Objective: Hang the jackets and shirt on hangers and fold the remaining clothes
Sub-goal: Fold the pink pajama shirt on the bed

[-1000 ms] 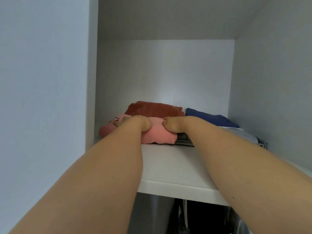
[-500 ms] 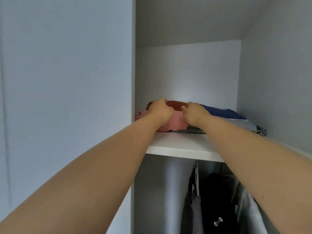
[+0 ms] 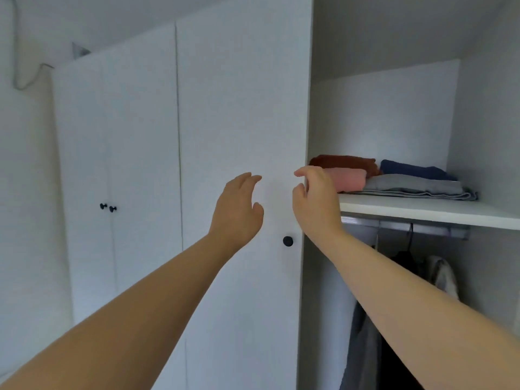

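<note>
- Up on the wardrobe shelf, a pink folded garment lies at the left front, and a rust-brown folded garment lies behind it.
- Just to its right, a grey folded garment lies flat along the shelf's front, with a navy folded garment behind.
- The right hand hangs before the pink garment's left end, fingers loosely curved and apart, gripping nothing. Whether it touches the cloth cannot be told.
- The left hand is raised beside it, in front of the closed door, with relaxed, spread fingers and nothing in it.
- Under the shelf runs a rail, from which hang a dark garment, a grey hanging garment and a pale garment.
- A black knob sits on the door below the hands.
</note>
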The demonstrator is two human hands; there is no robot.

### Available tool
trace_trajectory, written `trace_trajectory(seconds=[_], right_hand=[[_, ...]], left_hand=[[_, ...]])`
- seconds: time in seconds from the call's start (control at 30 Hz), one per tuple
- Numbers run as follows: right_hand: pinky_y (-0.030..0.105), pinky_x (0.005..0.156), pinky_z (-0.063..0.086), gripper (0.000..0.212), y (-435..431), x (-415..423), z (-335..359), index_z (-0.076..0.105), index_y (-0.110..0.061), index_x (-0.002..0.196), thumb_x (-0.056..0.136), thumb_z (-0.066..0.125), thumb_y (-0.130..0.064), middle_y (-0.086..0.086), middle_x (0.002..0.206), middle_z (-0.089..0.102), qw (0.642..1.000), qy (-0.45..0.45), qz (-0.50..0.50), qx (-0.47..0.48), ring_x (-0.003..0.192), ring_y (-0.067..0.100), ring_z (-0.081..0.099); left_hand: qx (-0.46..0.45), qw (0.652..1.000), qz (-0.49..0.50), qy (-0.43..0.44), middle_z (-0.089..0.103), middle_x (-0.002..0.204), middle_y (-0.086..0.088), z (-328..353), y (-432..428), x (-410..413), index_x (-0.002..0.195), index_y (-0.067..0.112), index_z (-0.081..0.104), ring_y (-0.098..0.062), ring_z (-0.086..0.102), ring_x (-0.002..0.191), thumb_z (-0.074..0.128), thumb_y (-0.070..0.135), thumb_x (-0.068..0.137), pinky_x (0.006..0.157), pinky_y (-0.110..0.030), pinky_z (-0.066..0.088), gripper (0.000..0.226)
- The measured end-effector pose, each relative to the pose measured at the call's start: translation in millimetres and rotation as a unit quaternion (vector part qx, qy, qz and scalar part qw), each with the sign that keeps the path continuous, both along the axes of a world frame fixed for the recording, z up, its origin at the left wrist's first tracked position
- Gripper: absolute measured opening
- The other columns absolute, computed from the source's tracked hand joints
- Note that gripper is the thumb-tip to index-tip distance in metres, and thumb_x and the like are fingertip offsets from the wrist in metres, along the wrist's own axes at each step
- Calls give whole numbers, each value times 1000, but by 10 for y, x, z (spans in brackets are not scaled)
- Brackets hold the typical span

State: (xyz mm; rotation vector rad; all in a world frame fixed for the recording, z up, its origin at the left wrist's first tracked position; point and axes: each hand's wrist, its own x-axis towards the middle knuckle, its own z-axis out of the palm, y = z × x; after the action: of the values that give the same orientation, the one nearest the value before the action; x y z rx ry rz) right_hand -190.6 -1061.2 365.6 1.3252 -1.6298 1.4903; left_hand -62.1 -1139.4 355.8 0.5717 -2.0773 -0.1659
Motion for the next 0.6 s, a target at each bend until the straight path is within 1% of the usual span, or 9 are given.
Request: trace_trajectory(seconds=[0.07, 0.13, 0.2, 0.27, 0.33, 0.4, 0.47, 0.53, 0.6], right_hand=[[23, 95, 38, 31, 62, 351, -138, 54, -12, 120, 92, 44, -5, -3, 122, 52, 996, -77, 51, -17, 119, 13, 46], [18, 91, 34, 33, 155, 642, -279, 51, -14, 125, 93, 45, -7, -4, 129, 49, 989, -120, 90, -6, 122, 9, 43], [16, 89, 31, 35, 273, 867, -389, 48, -15, 128, 94, 45, -8, -4, 133, 46, 981, -152, 120, -6, 123, 8, 41], [17, 87, 32, 35, 416, 1069, -537, 46, -17, 130, 95, 44, -11, -5, 135, 45, 969, -193, 155, -3, 121, 6, 41], [18, 86, 33, 34, 547, 1258, -780, 45, -18, 131, 97, 41, -15, -5, 136, 44, 951, -238, 198, 15, 117, 6, 42], [19, 87, 33, 34, 719, 1433, -1101, 43, -20, 133, 99, 39, -18, -6, 136, 43, 935, -261, 235, 54, 114, 6, 43], [23, 90, 36, 37, 889, 1555, -1297, 40, -19, 135, 98, 39, -20, -5, 138, 41, 928, -252, 260, 84, 119, 10, 43], [30, 101, 38, 41, 1052, 1681, -1428, 38, -17, 137, 97, 40, -20, -3, 142, 39, 925, -244, 270, 109, 130, 16, 38], [38, 110, 33, 45, 1257, 1832, -1532, 35, -14, 140, 96, 42, -21, 1, 148, 34, 923, -223, 279, 145, 137, 18, 30]], left_hand=[[-7, 1000, 28, 5, 26, 155, -2, -146, 115, 296, 146, 16, 33, -18, 21, 143, 48, 9, 92, 115, -32, 24, 56], [-7, 999, 51, 14, 24, 156, -4, -295, 290, 551, 147, 16, 31, -20, 21, 143, 50, 8, 91, 116, -33, 22, 59], [-8, 997, 72, 23, 22, 157, -5, -444, 500, 790, 148, 16, 29, -20, 20, 144, 51, 10, 91, 116, -33, 19, 61], [-17, 994, 106, 3, 19, 157, -6, -636, 722, 1041, 149, 15, 27, -22, 18, 145, 53, 11, 91, 118, -36, 17, 64], [-28, 986, 163, -36, 15, 159, -7, -900, 971, 1274, 150, 15, 23, -23, 13, 146, 52, 14, 91, 119, -45, 15, 66], [-10, 972, 224, -67, 8, 160, -5, -1194, 1297, 1467, 152, 18, 16, -22, 6, 147, 49, 18, 94, 120, -46, 9, 66], [3, 952, 290, -100, -1, 161, -4, -1346, 1592, 1641, 153, 21, 8, -22, -3, 148, 42, 25, 97, 118, -45, 2, 65], [8, 923, 350, -157, -9, 160, -4, -1448, 1885, 1850, 153, 24, -1, -23, -11, 147, 36, 31, 100, 117, -47, -2, 66], [10, 890, 403, -212, -17, 159, -4, -1555, 2168, 2094, 151, 26, -12, -24, -17, 146, 31, 38, 100, 116, -50, -5, 68]])
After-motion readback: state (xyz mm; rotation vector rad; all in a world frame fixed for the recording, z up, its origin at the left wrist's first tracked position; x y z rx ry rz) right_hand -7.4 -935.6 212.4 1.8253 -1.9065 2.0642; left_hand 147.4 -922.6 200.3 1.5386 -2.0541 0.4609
